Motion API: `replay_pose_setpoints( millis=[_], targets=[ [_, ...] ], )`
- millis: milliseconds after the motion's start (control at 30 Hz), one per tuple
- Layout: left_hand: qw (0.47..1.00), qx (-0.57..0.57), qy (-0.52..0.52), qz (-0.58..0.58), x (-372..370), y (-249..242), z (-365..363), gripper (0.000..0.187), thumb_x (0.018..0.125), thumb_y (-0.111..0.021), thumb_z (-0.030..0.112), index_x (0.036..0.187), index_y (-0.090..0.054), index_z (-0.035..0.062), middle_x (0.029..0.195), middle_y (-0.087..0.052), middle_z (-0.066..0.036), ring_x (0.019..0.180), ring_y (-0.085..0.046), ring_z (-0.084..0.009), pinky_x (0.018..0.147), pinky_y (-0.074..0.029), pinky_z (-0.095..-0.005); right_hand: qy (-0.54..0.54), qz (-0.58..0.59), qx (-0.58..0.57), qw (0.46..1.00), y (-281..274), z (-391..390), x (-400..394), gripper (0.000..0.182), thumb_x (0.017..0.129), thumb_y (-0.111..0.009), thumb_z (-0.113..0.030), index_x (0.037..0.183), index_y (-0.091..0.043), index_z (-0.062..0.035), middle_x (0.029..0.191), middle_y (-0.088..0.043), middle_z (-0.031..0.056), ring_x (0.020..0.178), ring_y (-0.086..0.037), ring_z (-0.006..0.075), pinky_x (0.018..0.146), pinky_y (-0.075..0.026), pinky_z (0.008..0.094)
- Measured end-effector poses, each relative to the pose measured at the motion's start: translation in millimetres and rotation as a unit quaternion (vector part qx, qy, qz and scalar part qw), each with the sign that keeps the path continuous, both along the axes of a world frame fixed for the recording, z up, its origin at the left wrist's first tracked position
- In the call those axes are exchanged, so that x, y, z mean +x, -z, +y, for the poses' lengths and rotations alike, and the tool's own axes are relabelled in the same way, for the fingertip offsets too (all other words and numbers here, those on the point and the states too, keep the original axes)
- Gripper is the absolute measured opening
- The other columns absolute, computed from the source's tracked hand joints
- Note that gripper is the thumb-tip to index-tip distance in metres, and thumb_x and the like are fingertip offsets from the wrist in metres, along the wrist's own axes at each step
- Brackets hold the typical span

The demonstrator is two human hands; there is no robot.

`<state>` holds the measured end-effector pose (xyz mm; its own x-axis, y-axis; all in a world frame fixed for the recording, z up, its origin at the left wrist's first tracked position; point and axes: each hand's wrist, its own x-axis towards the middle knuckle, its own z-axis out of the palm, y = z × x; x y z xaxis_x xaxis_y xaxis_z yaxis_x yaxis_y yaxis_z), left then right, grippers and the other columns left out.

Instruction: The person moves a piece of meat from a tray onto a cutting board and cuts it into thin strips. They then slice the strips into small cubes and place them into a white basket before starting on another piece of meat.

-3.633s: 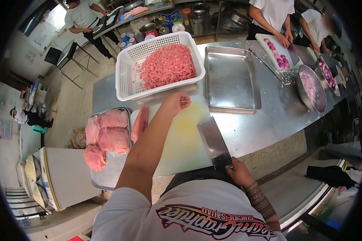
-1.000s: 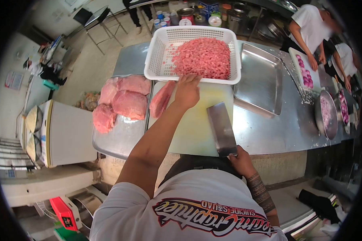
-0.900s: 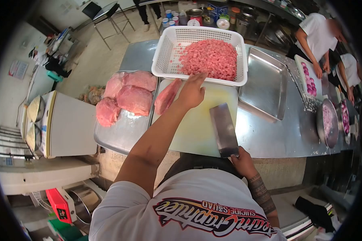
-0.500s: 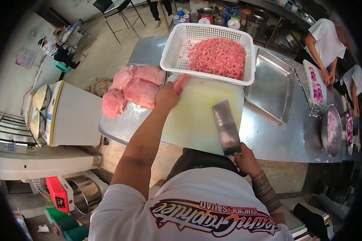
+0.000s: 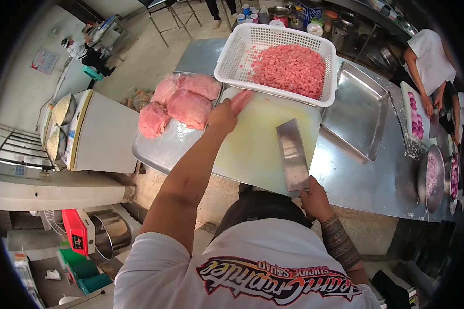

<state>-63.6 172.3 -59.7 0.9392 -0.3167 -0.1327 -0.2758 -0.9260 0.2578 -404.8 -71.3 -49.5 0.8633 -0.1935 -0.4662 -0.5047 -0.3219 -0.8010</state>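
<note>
My left hand (image 5: 222,118) is closed on a strip of raw meat (image 5: 241,101) at the far left corner of the white cutting board (image 5: 252,134). In my right hand (image 5: 314,200) is the handle of a cleaver (image 5: 293,154), whose broad blade lies over the board's right side. Just left of my left hand, large pieces of raw meat (image 5: 189,109) sit on a metal tray (image 5: 157,149). Beyond the board stands a white perforated basket (image 5: 233,69) with a heap of diced meat (image 5: 291,69).
A shallow metal pan (image 5: 355,110) is right of the basket on the steel table (image 5: 345,177). Farther right, a co-worker (image 5: 429,56) works near peeled onions (image 5: 415,114), with a bowl of chopped onion (image 5: 432,175) nearby. A white chest freezer (image 5: 105,134) stands at left.
The view has shifted slightly, so the table and its contents appear a little farther right. My left hand keeps its hold on the meat strip, and my right hand keeps the cleaver.
</note>
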Motion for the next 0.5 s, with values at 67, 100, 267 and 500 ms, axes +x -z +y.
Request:
replay_pose_setpoints(
  millis=[67,100,267,500],
  targets=[
    [1.0,-0.006,-0.008,0.014,10.1,-1.9,-8.3,0.054,0.082,-0.071,0.013,0.132,-0.056,0.0003,0.122,-0.072,-0.027,0.118,-0.069,-0.0423,0.1,-0.056,-0.0508,0.004,0.04,0.017,0.999,-12.9,-0.2,5.5,0.027,0.096,-0.062,-0.01,0.115,-0.052,0.0067,0.094,-0.068,0.0315,0.087,-0.071,0.0468,0.076,-0.057,0.0505],
    [1.0,0.0,-0.01,0.025,15.9,-2.7,-12.2,0.054,0.082,-0.07,0.013,0.133,-0.056,0.0005,0.123,-0.071,-0.027,0.118,-0.069,-0.0422,0.1,-0.056,-0.0508,-0.007,0.021,0.0,1.0,-4.2,-2.4,5.3,0.027,0.096,-0.061,-0.01,0.115,-0.052,0.0069,0.094,-0.068,0.0313,0.086,-0.071,0.0461,0.075,-0.057,0.0503],
    [0.999,0.036,-0.005,0.034,13.1,-12.1,-12.9,0.056,0.083,-0.07,0.013,0.135,-0.055,0.0018,0.123,-0.072,-0.026,0.117,-0.07,-0.0418,0.099,-0.057,-0.0504,-0.04,-0.051,-0.048,0.997,19.4,-9.5,8.4,0.026,0.097,-0.06,-0.01,0.115,-0.051,0.0074,0.086,-0.068,0.0294,0.077,-0.073,0.0432,0.071,-0.057,0.0491],
    [0.999,0.049,0.006,-0.004,0.7,1.0,-6.2,0.057,0.086,-0.072,0.016,0.138,-0.053,0.004,0.121,-0.073,-0.025,0.115,-0.071,-0.0408,0.098,-0.058,-0.05,-0.012,-0.017,0.02,1.0,-12.5,1.5,27.0,0.021,0.098,-0.055,-0.008,0.115,-0.052,0.0038,0.073,-0.066,0.0227,0.06,-0.071,0.0331,0.057,-0.055,0.0444]
  ],
)
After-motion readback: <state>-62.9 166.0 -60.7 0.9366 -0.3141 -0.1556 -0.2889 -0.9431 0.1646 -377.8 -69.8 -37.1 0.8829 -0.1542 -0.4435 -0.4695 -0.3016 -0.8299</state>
